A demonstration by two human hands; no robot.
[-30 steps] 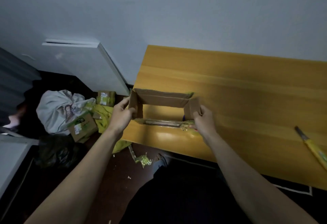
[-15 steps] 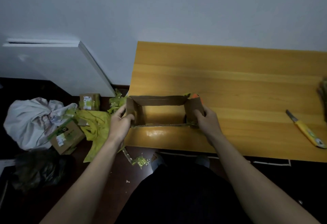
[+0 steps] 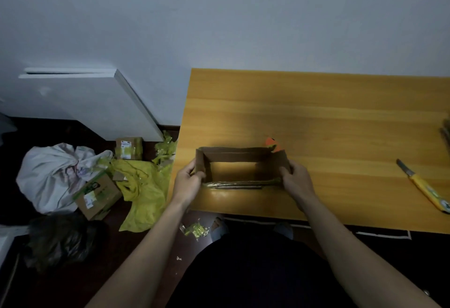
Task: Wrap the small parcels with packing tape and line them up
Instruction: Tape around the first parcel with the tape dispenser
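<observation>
Nearby, a yellow-handled knife (image 3: 425,187) lay on the tabletop (image 3: 316,117), well apart to the right; taped parcels (image 3: 128,148), a white bag (image 3: 52,176) and yellow scraps (image 3: 143,186) sat on the floor left. Cardboard box (image 3: 241,155) stood open near the tabletop's front-left edge. Left hand (image 3: 187,183) and right hand (image 3: 295,181) gripped its end walls, fingers curled round the cardboard.
</observation>
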